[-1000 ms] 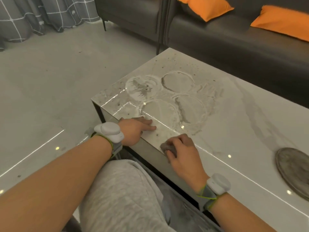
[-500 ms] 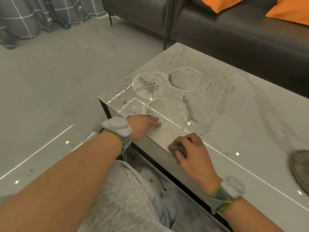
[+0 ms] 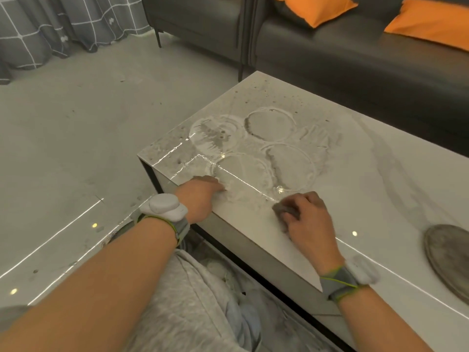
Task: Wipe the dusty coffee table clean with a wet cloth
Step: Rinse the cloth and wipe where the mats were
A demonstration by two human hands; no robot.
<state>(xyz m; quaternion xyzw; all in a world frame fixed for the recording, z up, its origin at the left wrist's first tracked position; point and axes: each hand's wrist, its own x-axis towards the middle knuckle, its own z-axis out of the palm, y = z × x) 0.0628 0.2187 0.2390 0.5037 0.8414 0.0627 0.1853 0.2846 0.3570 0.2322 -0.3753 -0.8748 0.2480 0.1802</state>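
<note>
Two hands on glossy marble-look coffee table [image 3: 355, 174]: right hand [image 3: 308, 217] clutches crumpled grey cloth [image 3: 285, 210], left hand [image 3: 200, 191] flat.

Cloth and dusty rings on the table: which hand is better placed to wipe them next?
Right, probably. The right hand already grips the cloth on the coffee table, just short of the dusty rings. The left hand rests on the near edge and holds nothing.

Bare forearms, no sleeves. Each wrist: white pod on grey strap w/ lime trim, left wristband [image 3: 165, 210], right wristband [image 3: 351, 276]. Light grey marl trousers [image 3: 177, 313].
</note>
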